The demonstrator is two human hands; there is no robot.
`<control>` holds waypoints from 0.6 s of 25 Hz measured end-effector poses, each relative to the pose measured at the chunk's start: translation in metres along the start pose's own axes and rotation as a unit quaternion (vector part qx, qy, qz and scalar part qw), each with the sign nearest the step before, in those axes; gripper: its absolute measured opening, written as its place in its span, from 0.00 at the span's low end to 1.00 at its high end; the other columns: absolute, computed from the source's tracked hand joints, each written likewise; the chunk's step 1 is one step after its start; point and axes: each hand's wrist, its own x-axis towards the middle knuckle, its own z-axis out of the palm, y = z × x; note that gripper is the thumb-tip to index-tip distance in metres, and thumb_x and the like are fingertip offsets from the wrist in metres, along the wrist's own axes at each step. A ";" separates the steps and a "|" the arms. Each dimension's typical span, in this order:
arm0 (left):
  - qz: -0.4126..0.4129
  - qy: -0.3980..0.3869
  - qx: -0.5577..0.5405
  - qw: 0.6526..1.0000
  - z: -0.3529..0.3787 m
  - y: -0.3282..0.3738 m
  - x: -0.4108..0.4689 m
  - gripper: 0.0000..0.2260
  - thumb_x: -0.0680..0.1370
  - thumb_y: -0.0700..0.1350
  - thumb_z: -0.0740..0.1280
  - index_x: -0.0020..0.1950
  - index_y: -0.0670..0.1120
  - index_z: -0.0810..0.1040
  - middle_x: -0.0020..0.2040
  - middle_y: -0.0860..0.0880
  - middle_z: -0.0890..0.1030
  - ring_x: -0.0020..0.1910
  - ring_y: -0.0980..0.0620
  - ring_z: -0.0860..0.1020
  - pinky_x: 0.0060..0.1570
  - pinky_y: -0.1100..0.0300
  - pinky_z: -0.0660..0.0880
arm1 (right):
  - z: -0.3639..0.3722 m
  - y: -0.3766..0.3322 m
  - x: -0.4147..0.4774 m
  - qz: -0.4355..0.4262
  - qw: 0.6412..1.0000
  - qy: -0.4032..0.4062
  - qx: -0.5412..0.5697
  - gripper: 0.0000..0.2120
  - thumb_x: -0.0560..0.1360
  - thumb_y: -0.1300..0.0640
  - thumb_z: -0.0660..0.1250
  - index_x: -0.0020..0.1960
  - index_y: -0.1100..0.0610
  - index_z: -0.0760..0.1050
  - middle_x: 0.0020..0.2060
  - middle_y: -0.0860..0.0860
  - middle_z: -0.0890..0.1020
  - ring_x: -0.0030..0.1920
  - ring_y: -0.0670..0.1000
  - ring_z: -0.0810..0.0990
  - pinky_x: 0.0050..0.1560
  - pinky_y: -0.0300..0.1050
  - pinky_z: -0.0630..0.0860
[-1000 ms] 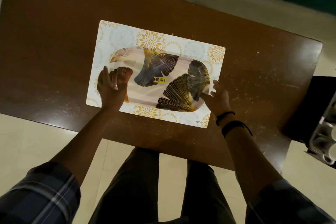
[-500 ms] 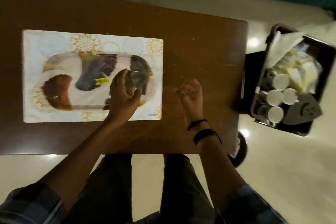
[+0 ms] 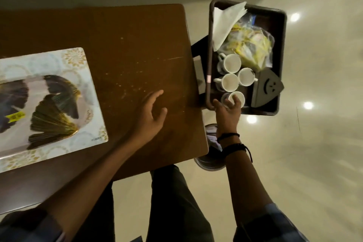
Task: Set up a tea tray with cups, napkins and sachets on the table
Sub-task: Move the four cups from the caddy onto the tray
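Note:
A tea tray [image 3: 35, 84] printed with dark and gold leaves lies on a patterned placemat [image 3: 74, 59] at the left of the brown table [image 3: 137, 45]. Beside the table's right edge stands a dark crate [image 3: 282, 45] holding several white cups [image 3: 229, 82], folded white napkins [image 3: 225, 19], a bag of yellow sachets [image 3: 253, 45] and a grey napkin holder [image 3: 265, 88]. My right hand [image 3: 227, 110] reaches into the crate, fingers spread around the nearest cup [image 3: 238, 96]. My left hand [image 3: 151, 112] hovers open over the bare table, holding nothing.
The crate rests on a low dark stand [image 3: 198, 49] next to the table, with a round metal base [image 3: 208, 161] on the pale tiled floor [image 3: 314, 143]. My legs are below the table's near edge.
My view has swung right, away from the tray. My left hand left the tray and moved over the bare table. My right hand travelled from the table to the nearest cup in the crate.

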 end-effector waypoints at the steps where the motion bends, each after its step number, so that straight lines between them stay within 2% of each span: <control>1: 0.007 -0.011 0.008 1.000 0.014 0.011 0.007 0.23 0.79 0.41 0.64 0.73 0.49 0.65 0.74 0.48 0.65 0.70 0.57 0.61 0.63 0.63 0.61 | -0.011 -0.001 0.013 -0.007 1.000 0.015 -0.023 0.32 0.72 0.64 0.71 0.72 0.57 0.61 0.67 0.59 0.71 0.58 0.53 0.76 0.64 0.53 0.75; 4: 0.034 -0.045 0.066 0.996 0.055 0.037 0.033 0.25 0.78 0.41 0.65 0.74 0.49 0.64 0.75 0.49 0.63 0.74 0.52 0.60 0.69 0.57 0.63 | -0.032 0.002 0.047 -0.037 0.987 0.054 -0.150 0.35 0.69 0.58 0.75 0.72 0.58 0.63 0.67 0.59 0.70 0.66 0.58 0.71 0.68 0.54 0.70; 6: 0.075 -0.080 0.141 0.984 0.078 0.047 0.054 0.28 0.78 0.41 0.65 0.76 0.50 0.61 0.77 0.50 0.60 0.76 0.51 0.56 0.73 0.54 0.57 | -0.039 0.007 0.063 -0.070 0.966 0.055 -0.243 0.37 0.66 0.55 0.77 0.70 0.59 0.65 0.67 0.59 0.71 0.68 0.60 0.68 0.68 0.54 0.66; 8: 0.121 -0.116 0.199 0.966 0.102 0.055 0.080 0.30 0.77 0.41 0.66 0.77 0.49 0.58 0.78 0.50 0.57 0.78 0.50 0.51 0.74 0.56 0.51 | -0.044 0.013 0.076 -0.088 0.951 0.023 -0.294 0.35 0.65 0.53 0.78 0.68 0.57 0.68 0.64 0.57 0.74 0.66 0.59 0.70 0.66 0.54 0.67; 10: 0.155 -0.138 0.231 0.951 0.122 0.062 0.104 0.31 0.76 0.38 0.66 0.77 0.46 0.57 0.78 0.47 0.57 0.78 0.48 0.51 0.74 0.58 0.49 | -0.046 0.018 0.084 -0.094 0.953 -0.004 -0.288 0.31 0.64 0.51 0.78 0.63 0.55 0.71 0.60 0.55 0.78 0.61 0.58 0.75 0.60 0.53 0.73; 12: 0.188 -0.145 0.269 0.933 0.137 0.067 0.123 0.31 0.75 0.36 0.67 0.76 0.42 0.59 0.77 0.43 0.60 0.77 0.45 0.54 0.74 0.58 0.50 | -0.047 0.020 0.085 -0.106 0.959 0.000 -0.262 0.27 0.64 0.51 0.78 0.59 0.54 0.73 0.56 0.52 0.80 0.56 0.55 0.79 0.52 0.47 0.75; 15: 0.236 -0.135 0.370 0.888 0.153 0.073 0.135 0.29 0.73 0.35 0.66 0.72 0.38 0.62 0.74 0.39 0.62 0.71 0.40 0.65 0.70 0.50 0.62 | -0.048 0.024 0.084 -0.117 0.964 0.015 -0.238 0.25 0.64 0.52 0.78 0.57 0.54 0.73 0.54 0.51 0.81 0.53 0.53 0.79 0.50 0.43 0.73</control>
